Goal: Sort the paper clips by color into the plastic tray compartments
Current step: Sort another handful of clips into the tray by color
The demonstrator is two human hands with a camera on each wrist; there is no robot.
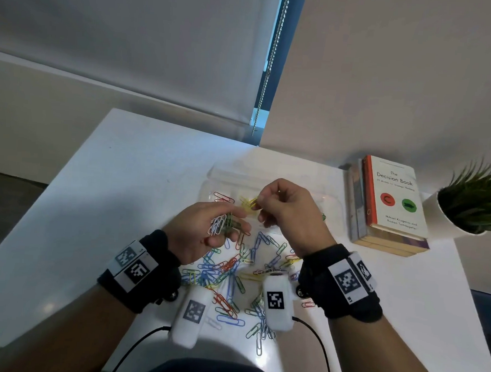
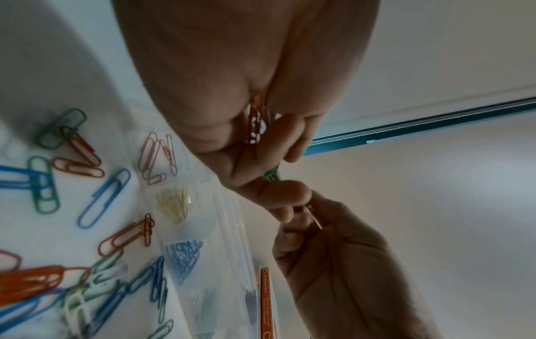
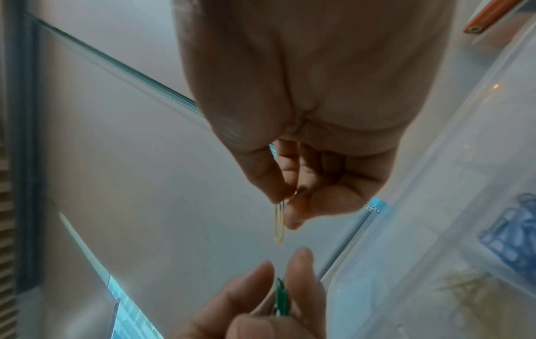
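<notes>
A clear plastic tray (image 1: 333, 204) lies on the white table beyond a loose pile of coloured paper clips (image 1: 233, 277). My right hand (image 1: 261, 205) is raised over the tray and pinches one yellow clip (image 3: 279, 226) between thumb and forefinger. My left hand (image 1: 230, 222), just to its left, grips a bunch of green clips (image 3: 280, 298) at the fingertips, with white and red clips (image 2: 255, 119) tucked in the palm. In the left wrist view the tray compartments hold red clips (image 2: 156, 158), yellow clips (image 2: 174, 204) and blue clips (image 2: 184, 254).
A stack of books (image 1: 389, 206) stands right of the tray, and a potted plant (image 1: 467, 205) beyond it at the table's right edge. A blind chain (image 1: 270, 61) hangs behind the table. Cables run from my wrist cameras toward me.
</notes>
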